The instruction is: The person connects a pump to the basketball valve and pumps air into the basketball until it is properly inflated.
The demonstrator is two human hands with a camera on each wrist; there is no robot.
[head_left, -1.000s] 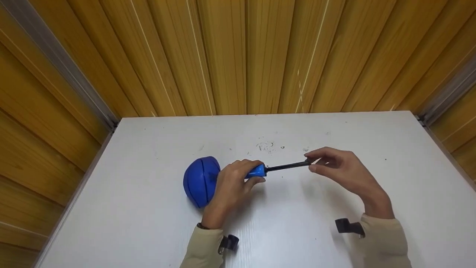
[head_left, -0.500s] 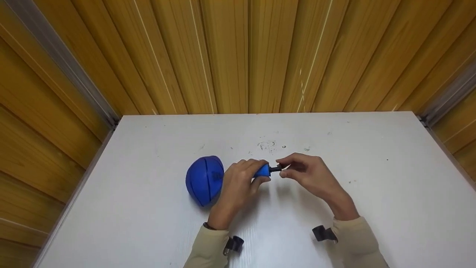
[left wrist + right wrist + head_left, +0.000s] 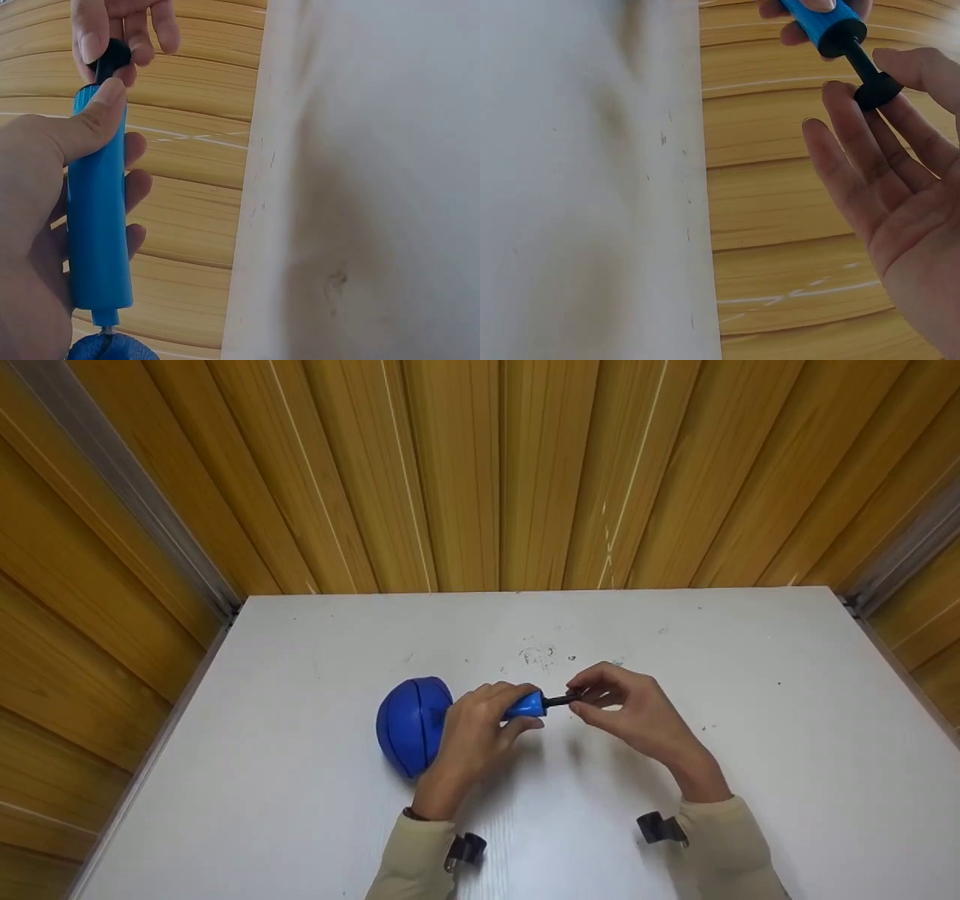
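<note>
A blue pump is held near the middle of the head view, a little below center, with its barrel lying nearly level across the frame. The barrel is wrapped by the curled fingers of the left hand, and its thumb is laid along the upper end in the left wrist view. A short length of black rod is exposed to the right of the barrel. At the rod's end, the black handle is pinched between the thumb and fingers of the right hand.

A blue ball is seen left of center in the head view, partly covered by the left hand; at the bottom of the left wrist view, it is joined to the pump's narrow nozzle by a thin metal piece. The lower part of the head view is filled by a white table, marked with dark scuffs. The upper part is taken up by yellow wood-patterned panels.
</note>
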